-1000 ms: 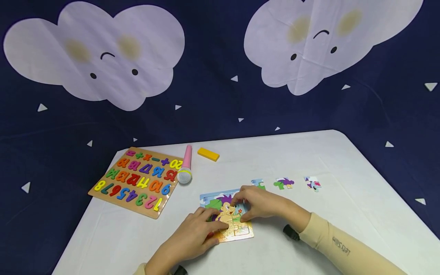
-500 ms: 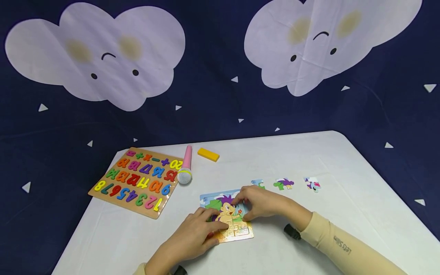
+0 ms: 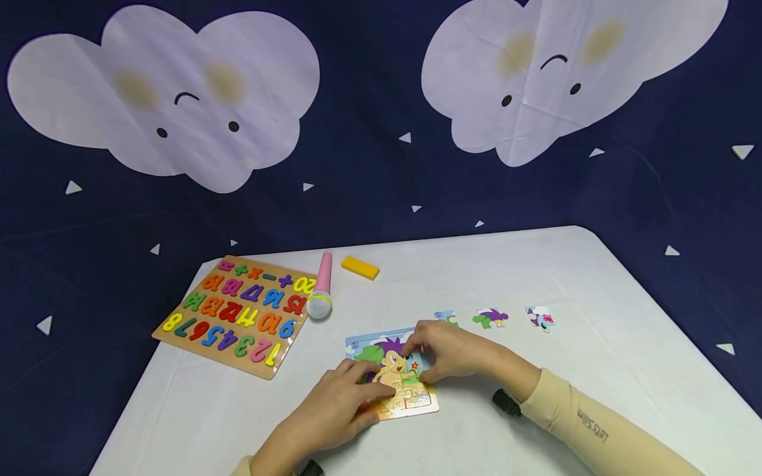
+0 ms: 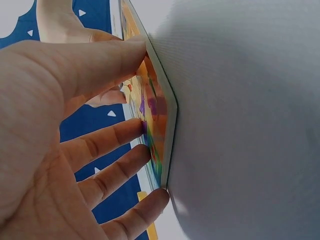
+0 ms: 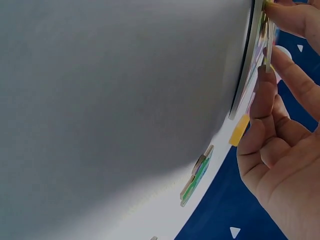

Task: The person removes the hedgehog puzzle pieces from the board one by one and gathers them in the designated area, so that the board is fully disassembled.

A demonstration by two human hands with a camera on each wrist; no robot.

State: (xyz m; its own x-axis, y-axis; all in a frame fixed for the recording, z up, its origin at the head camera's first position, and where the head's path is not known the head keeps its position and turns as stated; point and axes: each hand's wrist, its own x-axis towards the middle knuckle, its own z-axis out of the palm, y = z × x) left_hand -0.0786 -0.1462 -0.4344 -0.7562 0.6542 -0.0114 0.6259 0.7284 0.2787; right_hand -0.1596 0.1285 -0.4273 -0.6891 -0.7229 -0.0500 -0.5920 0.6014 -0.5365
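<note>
A small jigsaw board (image 3: 411, 413) with a purple-haired hedgehog picture lies at the front middle of the table. My left hand (image 3: 336, 403) rests on its left side with fingers spread. In the left wrist view, the thumb (image 4: 117, 57) lies over one edge and the fingertips touch the picture side and border. My right hand (image 3: 455, 350) pinches a puzzle piece (image 5: 269, 45) between thumb and fingers, over the right part of the board. The right wrist view shows this piece edge-on. My hands cover parts of the picture.
Behind my right hand lie three loose pieces: a blue-green one (image 3: 448, 318), a purple-green one (image 3: 491, 318) and one with a pink flower (image 3: 540, 318). Further left are a number board (image 3: 232, 317), a pink toy microphone (image 3: 321, 291) and a yellow block (image 3: 360, 267).
My right thumb and fingertips have shifted very slightly to the right over the board. The left hand and the loose pieces stay where they were.
</note>
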